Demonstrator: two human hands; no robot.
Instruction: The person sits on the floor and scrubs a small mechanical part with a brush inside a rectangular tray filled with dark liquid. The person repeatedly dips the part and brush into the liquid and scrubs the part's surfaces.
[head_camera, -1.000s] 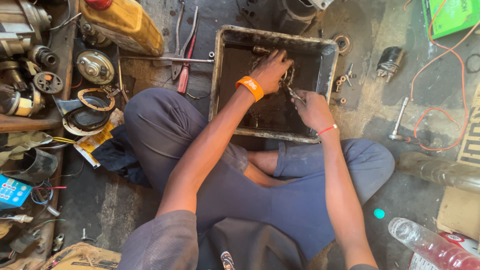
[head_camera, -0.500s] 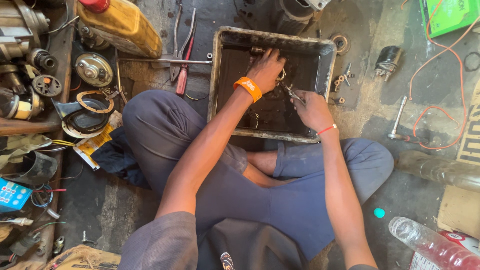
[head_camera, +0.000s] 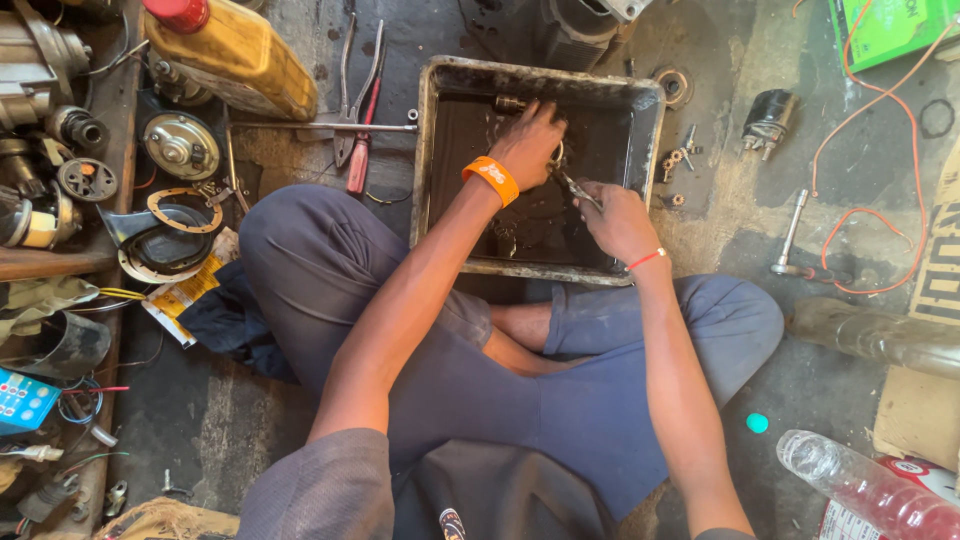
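Left hand (head_camera: 530, 140) with orange wristband (head_camera: 491, 179) reaches into the dark metal tray (head_camera: 648, 150), fingers curled on a small metal ring part (head_camera: 556, 155). Right hand (head_camera: 615, 218) closed around thin pliers (head_camera: 574, 186), tips pointing at that part. The 2 hands sit close together over the oily tray bottom. Tray rests on the floor in front of crossed legs. Yellow oil jug (head_camera: 235, 55), red-handled pliers (head_camera: 358, 95) to the left; loose bolts (head_camera: 678, 160), red wire (head_camera: 860, 150), plastic bottle (head_camera: 860, 490) to the right.

Small metal tool (head_camera: 577, 189) gripped in right hand (head_camera: 615, 218), over dark oily metal tray (head_camera: 650, 130).
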